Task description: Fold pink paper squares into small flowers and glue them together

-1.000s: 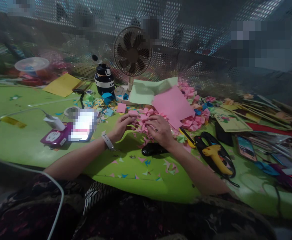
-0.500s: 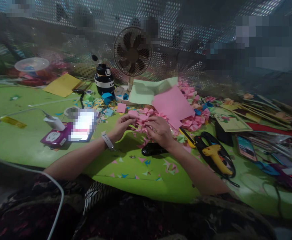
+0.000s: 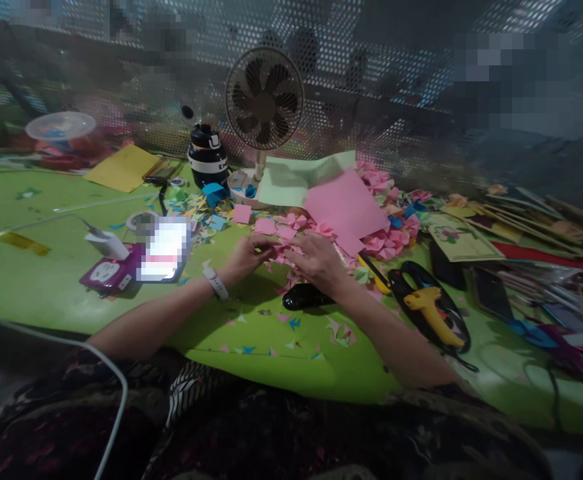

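My left hand [image 3: 247, 259], with a white band on the wrist, pinches a small piece of pink paper [image 3: 280, 252] over the near middle of the table. From the other side my right hand [image 3: 320, 265] has its bent fingers on the same piece, whose shape is partly hidden by the fingers. Just beyond lie pink paper squares [image 3: 265, 227] and folded pink pieces [image 3: 294, 221]. A glossy black object [image 3: 303, 297] lies beneath my right palm; its kind I cannot make out. Small paper scraps [image 3: 295, 324] are scattered nearer me.
Large pink [image 3: 346, 203] and pale green sheets [image 3: 284, 183] lie behind, before a fan [image 3: 264, 100] and a black bottle [image 3: 208, 157]. To the right are a yellow cutter [image 3: 378, 277] and glue gun [image 3: 436, 317]; leftward, a lit phone [image 3: 164, 250] and purple power strip [image 3: 106, 275].
My hands have come slightly lower and nearer to me with the pink paper, uncovering pink squares beyond them. The screen of the phone on the right has gone dark.
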A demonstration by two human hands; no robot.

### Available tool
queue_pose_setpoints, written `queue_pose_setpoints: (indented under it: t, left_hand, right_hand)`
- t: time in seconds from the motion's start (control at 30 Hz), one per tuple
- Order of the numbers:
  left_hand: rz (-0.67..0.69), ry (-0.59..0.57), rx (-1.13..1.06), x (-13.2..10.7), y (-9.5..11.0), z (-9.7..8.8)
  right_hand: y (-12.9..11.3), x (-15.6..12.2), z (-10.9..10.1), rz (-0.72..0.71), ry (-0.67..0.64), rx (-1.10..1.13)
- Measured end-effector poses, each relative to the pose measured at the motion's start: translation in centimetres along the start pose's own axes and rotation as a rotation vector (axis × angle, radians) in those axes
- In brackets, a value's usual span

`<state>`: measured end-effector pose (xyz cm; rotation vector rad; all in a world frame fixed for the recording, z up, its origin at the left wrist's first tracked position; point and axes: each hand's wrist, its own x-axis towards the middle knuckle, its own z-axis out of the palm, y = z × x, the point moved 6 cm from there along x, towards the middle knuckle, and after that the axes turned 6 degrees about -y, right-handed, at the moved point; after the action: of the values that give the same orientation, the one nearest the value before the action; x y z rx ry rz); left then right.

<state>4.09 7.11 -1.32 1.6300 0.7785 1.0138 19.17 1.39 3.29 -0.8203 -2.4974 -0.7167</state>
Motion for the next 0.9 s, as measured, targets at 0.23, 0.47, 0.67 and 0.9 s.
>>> queue_pose_setpoints:
  t: [0.23, 0.47, 0.67, 0.9]
  left_hand:
    - [0.188, -0.042, 0.3, -0.5, 1.3, 0.9]
    - [0.249, 0.002, 0.487, -1.5, 3.1, 1.5]
    - [0.129, -0.074, 0.425, -1.9, 2.6, 2.6]
    - [0.02, -0.148, 0.171, -2.0, 2.2, 3.2]
  right_hand:
    - [0.1, 0.1, -0.6, 0.035, -0.029, 0.118]
    - [0.4, -0.1, -0.3, 0.18, -0.033, 0.313]
    - [0.2, 0.0, -0.1, 0.196, -0.083, 0.24]
    - [-0.7, 0.6, -0.2, 0.204, -0.13, 0.163]
